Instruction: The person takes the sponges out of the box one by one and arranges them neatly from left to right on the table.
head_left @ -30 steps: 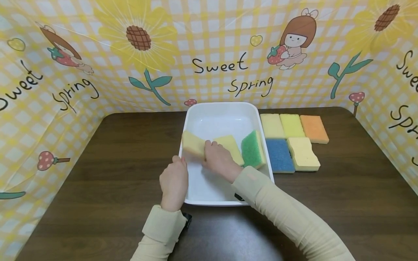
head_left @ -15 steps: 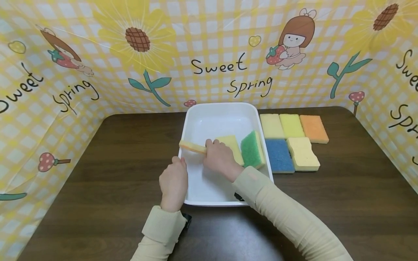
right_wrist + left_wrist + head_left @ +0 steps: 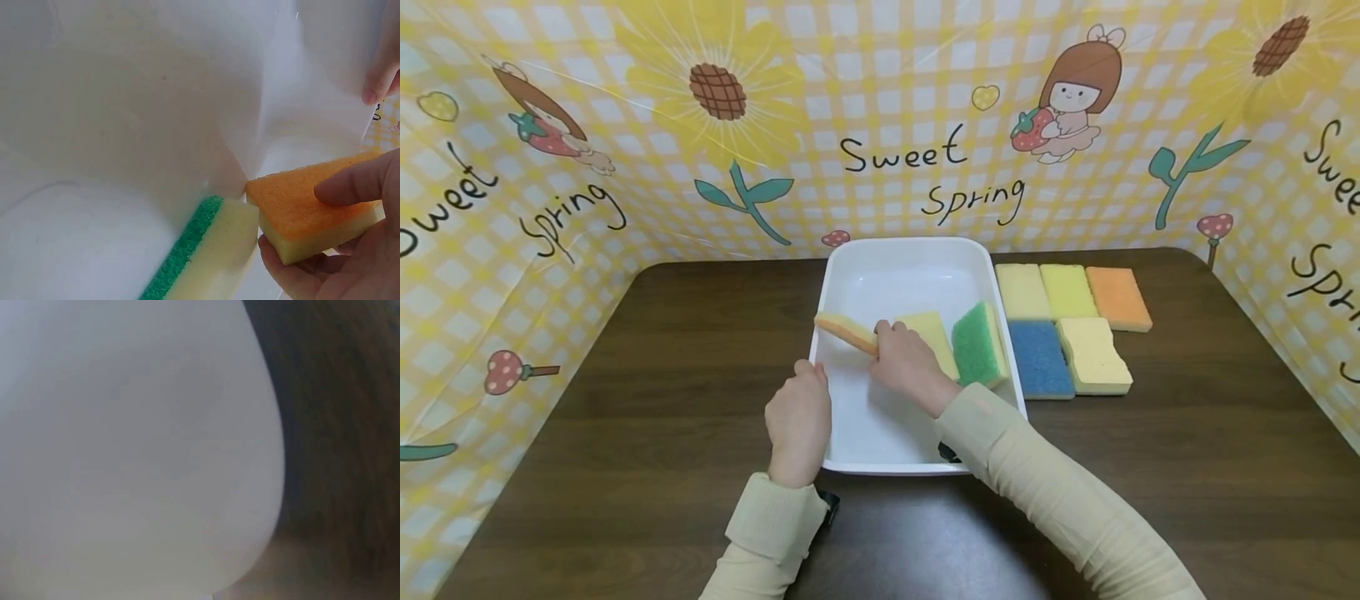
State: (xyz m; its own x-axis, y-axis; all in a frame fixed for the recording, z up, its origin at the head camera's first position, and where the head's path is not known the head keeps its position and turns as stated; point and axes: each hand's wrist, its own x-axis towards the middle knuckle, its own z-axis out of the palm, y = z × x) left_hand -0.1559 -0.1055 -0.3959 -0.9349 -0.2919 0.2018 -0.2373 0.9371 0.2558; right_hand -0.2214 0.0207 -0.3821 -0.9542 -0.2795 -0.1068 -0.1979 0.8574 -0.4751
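My right hand (image 3: pixel 910 362) pinches a sponge (image 3: pixel 847 333) by its right end inside the white plastic tray (image 3: pixel 880 450). In the right wrist view this sponge (image 3: pixel 294 200) has an orange scouring face over pale yellow foam, with my thumb on the orange and fingers below. Its far end overlaps the tray's left wall in the head view. Gripping the left rim is my left hand (image 3: pixel 799 421), whose thumb shows at the right wrist view's edge. Behind my right hand stands a yellow sponge (image 3: pixel 934 337). A green-faced sponge (image 3: pixel 976 346) leans by the right wall.
Right of the tray, two rows of sponges lie on the dark wooden table (image 3: pixel 625 417): cream (image 3: pixel 1022 292), lime (image 3: pixel 1067 292), orange (image 3: pixel 1117 297), blue (image 3: pixel 1041 360) and a wavy-edged cream one (image 3: pixel 1095 356). A patterned yellow cloth (image 3: pixel 880 100) walls the back and sides.
The sponge in my right hand has turned from showing its broad yellow face to its narrow edge, with orange along the near side. Both hands stay almost in place.
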